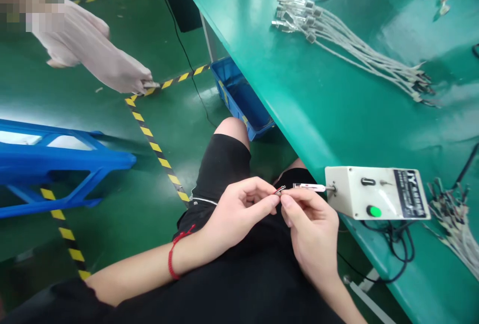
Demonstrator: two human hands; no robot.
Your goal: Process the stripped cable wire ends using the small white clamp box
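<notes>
I see the wire end (280, 190) between my two hands: the left hand (237, 216) and right hand (314, 226) both pinch it, fingertips meeting. I'd keep both grips light and close to the tip for steadiness. Beyond sit a white control box (361, 204) on the green bench (239, 19), bundled cables (344, 39), and a blue bin (226, 92) on the floor (164, 114).

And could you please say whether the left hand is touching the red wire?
Touching: the head view shows the left hand pinching the red wire at its fingertips.
</notes>
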